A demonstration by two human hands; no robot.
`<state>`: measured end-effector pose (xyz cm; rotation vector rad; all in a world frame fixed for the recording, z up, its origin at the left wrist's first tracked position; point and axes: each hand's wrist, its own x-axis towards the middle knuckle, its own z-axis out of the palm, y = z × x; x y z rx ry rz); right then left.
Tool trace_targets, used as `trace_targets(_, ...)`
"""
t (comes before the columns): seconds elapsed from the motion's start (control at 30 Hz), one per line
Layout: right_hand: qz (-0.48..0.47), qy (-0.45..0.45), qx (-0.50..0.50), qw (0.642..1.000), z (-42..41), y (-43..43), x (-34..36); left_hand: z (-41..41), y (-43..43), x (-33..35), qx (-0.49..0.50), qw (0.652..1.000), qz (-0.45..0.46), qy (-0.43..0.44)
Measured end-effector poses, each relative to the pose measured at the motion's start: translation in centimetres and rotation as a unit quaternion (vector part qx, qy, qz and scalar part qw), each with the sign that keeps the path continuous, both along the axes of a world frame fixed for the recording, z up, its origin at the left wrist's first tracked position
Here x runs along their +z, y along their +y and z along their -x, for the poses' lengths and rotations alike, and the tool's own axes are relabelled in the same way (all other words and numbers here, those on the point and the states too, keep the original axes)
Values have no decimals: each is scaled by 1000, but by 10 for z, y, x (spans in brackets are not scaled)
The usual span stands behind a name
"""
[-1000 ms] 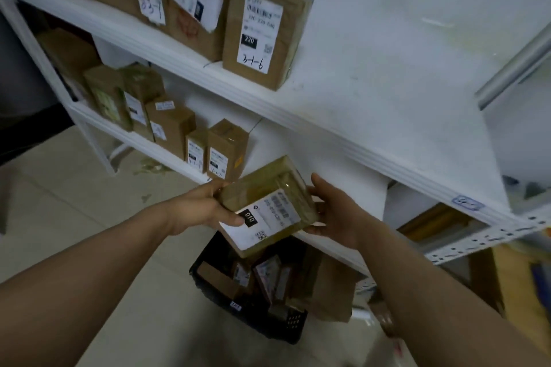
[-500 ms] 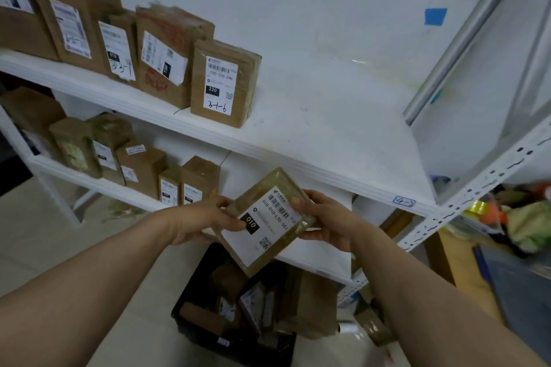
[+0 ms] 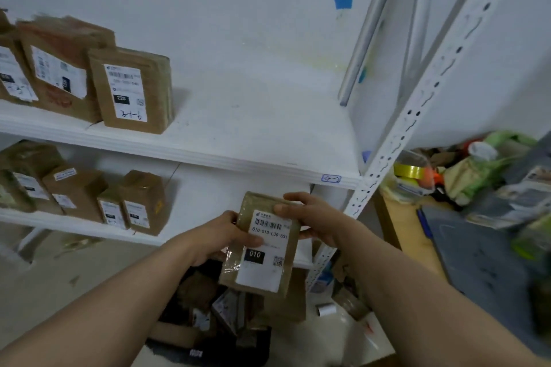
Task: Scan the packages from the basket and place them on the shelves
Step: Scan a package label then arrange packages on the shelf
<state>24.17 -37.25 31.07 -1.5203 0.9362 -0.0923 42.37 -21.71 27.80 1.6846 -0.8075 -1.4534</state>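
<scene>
Both hands hold a small brown package (image 3: 262,247) with a white label marked 010, upright and facing me, in front of the lower shelf. My left hand (image 3: 219,235) grips its left edge, thumb across the label. My right hand (image 3: 313,217) grips its top right corner. Below it on the floor stands the black basket (image 3: 208,350) with several more packages. The upper shelf (image 3: 253,140) carries labelled packages (image 3: 131,89) at the left and is bare on the right. The lower shelf (image 3: 190,202) has several small boxes (image 3: 143,202) at the left.
A white perforated shelf upright (image 3: 417,104) rises at the right. Beyond it a wooden table (image 3: 402,223) holds cluttered items, a yellow tape roll (image 3: 413,171) and a dark mat (image 3: 483,262). A small white roll (image 3: 326,310) lies on the floor by the basket.
The package has been turned from tilted to upright with its label facing me. My view has swung right and up, showing more of the bare shelf and the cluttered table.
</scene>
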Motion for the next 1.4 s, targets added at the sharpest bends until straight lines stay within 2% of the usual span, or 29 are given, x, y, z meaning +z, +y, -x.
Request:
trace_targets(0.2,-25,-11,-118,993,88,-35,-18,91,-61,-17,0,1000,-13,-4)
trace_targets(0.5,-50,1,-269,962,225,-82,-66,225,-132,-46,18,998,-50,-16)
trace_targets(0.57,-42,27,-319,946,251,-93,-85,247,-141,-52,18,998,-57,-24)
trace_targets(0.7,73,183,-360,912,306,-113,-111,276,-157,-67,24,997,-75,-24)
trace_targets(0.8,111,241,-364,893,341,-121,-128,296,-168,-72,17,996,-87,-28)
trace_targets(0.9,94,291,-361,881,363,-127,-148,319,-174,-74,14,995,-91,-32)
trace_targets(1.1,26,317,-291,902,381,-125,-190,333,-174,-79,39,992,-119,-28)
trace_targets(1.2,41,323,-239,915,384,-125,-199,329,-168,-85,68,989,-131,-17)
trace_targets(1.3,-27,266,-216,939,380,-125,-194,319,-161,-95,109,985,-131,-11)
trace_targets(1.4,-159,129,-192,960,370,-116,-166,302,-156,-110,167,977,-126,-39)
